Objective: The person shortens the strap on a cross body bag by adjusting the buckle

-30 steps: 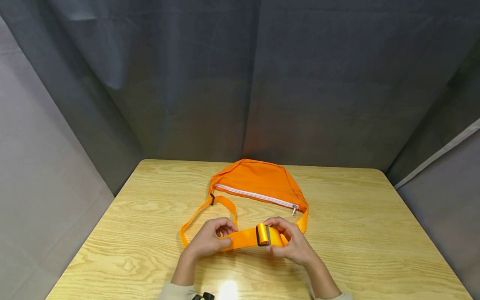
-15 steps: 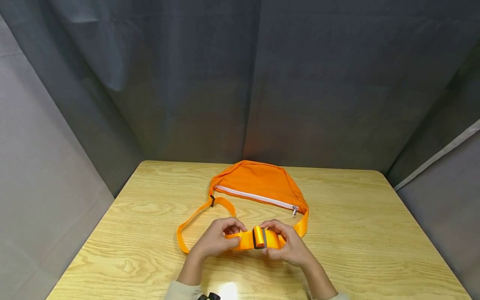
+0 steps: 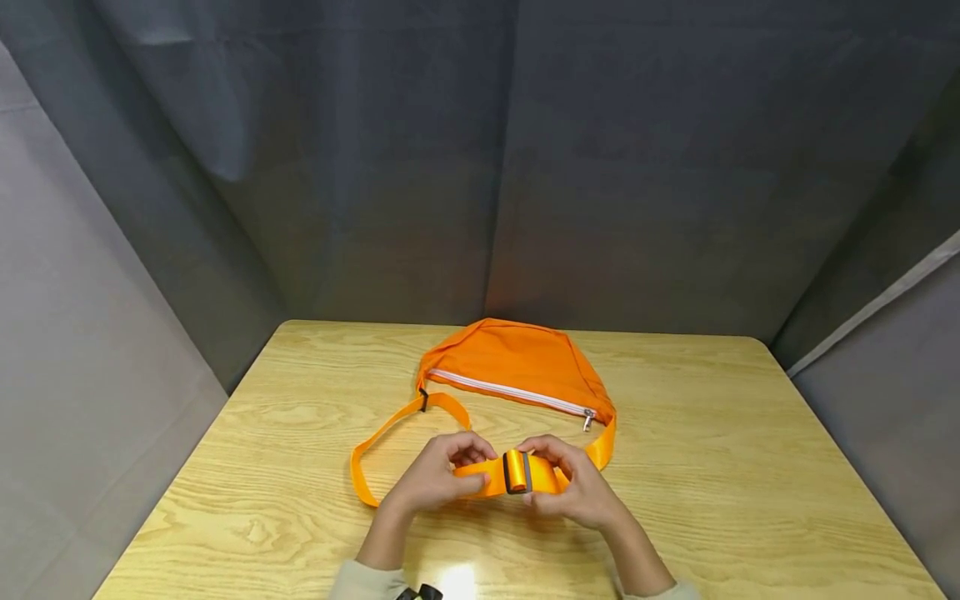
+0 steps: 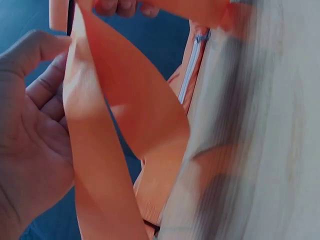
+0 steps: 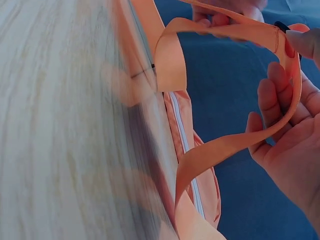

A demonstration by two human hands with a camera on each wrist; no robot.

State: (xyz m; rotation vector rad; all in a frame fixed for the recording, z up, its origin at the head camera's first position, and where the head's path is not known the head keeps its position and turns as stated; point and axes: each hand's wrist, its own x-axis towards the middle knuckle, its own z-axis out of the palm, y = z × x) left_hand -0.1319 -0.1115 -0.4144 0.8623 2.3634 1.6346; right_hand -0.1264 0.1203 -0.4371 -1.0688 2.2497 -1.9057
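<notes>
Grips [image 3: 435, 472] [image 3: 581, 490] hold orange strap [image 3: 545, 475] above wooden table [image 3: 735, 467], apparently curtains [image 3: 375, 208] behind.

Place: curtained booth, studio-like; the kind of building around it cannot be told. Back: dark grey curtain [image 3: 375, 183], hung across the full width, a vertical seam or fold near its middle. Left side: paler grey fabric panel [image 3: 90, 350], meeting the back at an angle. Right side: grey panel [image 3: 900, 417], light strip [image 3: 877, 306] along its upper edge. Furniture: one table [image 3: 750, 500], pale wood-grain top, rounded far corners, bright glare near the front.
</notes>
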